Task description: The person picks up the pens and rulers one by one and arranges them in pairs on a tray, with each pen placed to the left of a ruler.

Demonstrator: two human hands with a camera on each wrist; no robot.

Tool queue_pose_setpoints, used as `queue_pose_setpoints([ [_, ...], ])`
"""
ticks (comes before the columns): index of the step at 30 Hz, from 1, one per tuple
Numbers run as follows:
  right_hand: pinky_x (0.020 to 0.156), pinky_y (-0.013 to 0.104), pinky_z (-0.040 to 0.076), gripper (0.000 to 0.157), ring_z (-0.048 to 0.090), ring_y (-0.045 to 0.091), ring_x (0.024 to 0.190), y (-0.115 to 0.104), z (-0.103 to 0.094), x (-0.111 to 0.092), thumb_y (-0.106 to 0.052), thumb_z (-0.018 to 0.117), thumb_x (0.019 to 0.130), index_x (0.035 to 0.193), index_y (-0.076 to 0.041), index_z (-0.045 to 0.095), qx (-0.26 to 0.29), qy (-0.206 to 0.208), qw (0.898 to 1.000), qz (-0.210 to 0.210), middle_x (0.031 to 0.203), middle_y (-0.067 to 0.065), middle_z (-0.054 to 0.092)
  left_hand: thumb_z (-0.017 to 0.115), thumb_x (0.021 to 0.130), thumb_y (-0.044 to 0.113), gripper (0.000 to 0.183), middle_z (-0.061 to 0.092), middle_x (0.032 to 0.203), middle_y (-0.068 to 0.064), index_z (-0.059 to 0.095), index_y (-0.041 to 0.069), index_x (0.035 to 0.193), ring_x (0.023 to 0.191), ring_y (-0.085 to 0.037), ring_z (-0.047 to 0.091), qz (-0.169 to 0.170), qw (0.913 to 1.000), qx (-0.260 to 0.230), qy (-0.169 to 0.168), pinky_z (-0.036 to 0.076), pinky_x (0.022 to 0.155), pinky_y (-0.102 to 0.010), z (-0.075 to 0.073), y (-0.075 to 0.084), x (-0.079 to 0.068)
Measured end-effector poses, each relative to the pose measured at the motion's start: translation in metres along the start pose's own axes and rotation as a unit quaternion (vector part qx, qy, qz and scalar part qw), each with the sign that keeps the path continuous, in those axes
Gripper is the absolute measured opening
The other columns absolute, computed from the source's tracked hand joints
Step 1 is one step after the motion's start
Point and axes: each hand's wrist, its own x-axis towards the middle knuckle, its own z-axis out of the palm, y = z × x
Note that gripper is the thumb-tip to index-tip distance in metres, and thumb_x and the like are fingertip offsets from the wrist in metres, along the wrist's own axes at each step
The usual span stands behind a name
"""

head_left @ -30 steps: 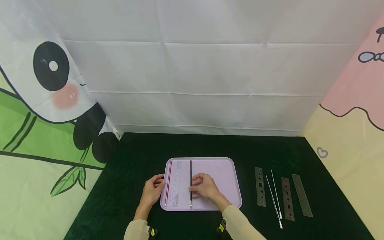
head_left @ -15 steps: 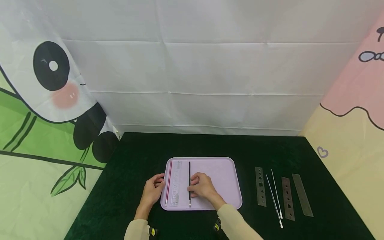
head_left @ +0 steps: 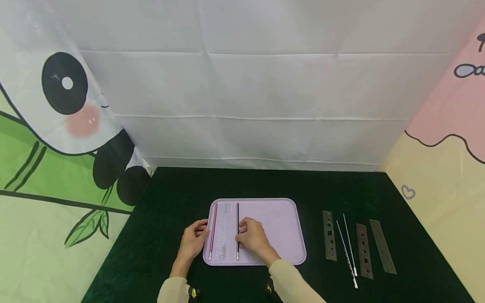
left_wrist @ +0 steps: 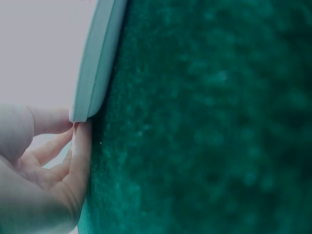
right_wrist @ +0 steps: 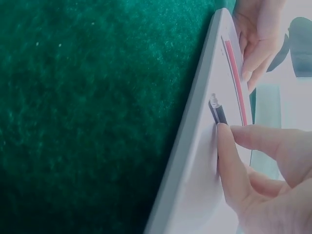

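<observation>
A lilac tray [head_left: 273, 231] lies on the dark green cloth. My left hand [head_left: 193, 240] holds its left rim, and in the left wrist view the thumb and fingers meet at the tray edge [left_wrist: 92, 73]. Between thumb and fingertips my right hand [head_left: 253, 236] pinches a black pencil [head_left: 238, 214], which stands lengthwise in the tray. Its silvery end shows in the right wrist view, just beyond the fingertips [right_wrist: 226, 141]. Left of it lie a clear stencil ruler [head_left: 221, 242] and a red pencil [head_left: 214, 229], side by side.
Right of the tray, on the cloth, lie a grey stencil ruler [head_left: 329, 235], two thin pencil-like sticks [head_left: 346, 252] with white ends, a brownish stencil ruler [head_left: 364, 252] and a plain grey strip [head_left: 382, 247]. A white curtain [head_left: 257, 139] hangs behind the table.
My right hand has shifted slightly left with the black pencil, bringing it closer to the clear stencil ruler. The left hand stays at the tray's left rim.
</observation>
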Motion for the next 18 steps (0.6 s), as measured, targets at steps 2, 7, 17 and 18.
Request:
queue_pose_setpoints([
  [2, 0.052, 0.026, 0.055, 0.032, 0.060, 0.015, 0.062, -0.0009, 0.0007, -0.0004, 0.012, 0.076, 0.082, 0.111, 0.010, 0.062, 0.002, -0.001, 1.000, -0.003, 0.090, 0.013, 0.060, 0.059, 0.103, 0.008, 0.035, 0.064, 0.118, -0.015, 0.061, 0.005, 0.138, 0.099, -0.027, 0.062, -0.001, 1.0000, 0.001, -0.001, 0.052, 0.087, -0.041, -0.0006, -0.0004, 0.0000],
  [7, 0.052, 0.025, 0.054, 0.032, 0.060, 0.014, 0.062, -0.0004, 0.0024, 0.0002, 0.010, 0.076, 0.082, 0.111, 0.010, 0.063, -0.007, -0.002, 1.000, -0.006, 0.090, 0.011, 0.060, 0.058, 0.103, 0.008, 0.036, 0.063, 0.119, -0.015, 0.060, 0.005, 0.139, 0.099, -0.026, 0.061, -0.007, 1.0000, 0.001, -0.005, 0.052, 0.087, -0.040, -0.0012, -0.0015, -0.0005],
  [17, 0.052, 0.023, 0.053, 0.032, 0.060, 0.013, 0.061, 0.0013, 0.0045, 0.0010, 0.009, 0.076, 0.084, 0.113, 0.009, 0.063, -0.015, 0.001, 1.000, -0.007, 0.090, 0.011, 0.060, 0.058, 0.103, 0.008, 0.035, 0.064, 0.118, -0.014, 0.060, 0.005, 0.138, 0.099, -0.026, 0.061, -0.004, 1.0000, 0.001, -0.006, 0.052, 0.086, -0.039, -0.0008, -0.0012, -0.0006],
  [18, 0.051, 0.023, 0.053, 0.032, 0.060, 0.013, 0.060, 0.0014, 0.0046, 0.0009, 0.009, 0.076, 0.084, 0.113, 0.009, 0.063, -0.015, 0.002, 1.000, -0.008, 0.090, 0.011, 0.060, 0.058, 0.103, 0.008, 0.035, 0.064, 0.118, -0.014, 0.060, 0.005, 0.138, 0.099, -0.026, 0.061, -0.003, 1.0000, 0.000, -0.005, 0.052, 0.086, -0.039, -0.0008, -0.0009, -0.0008],
])
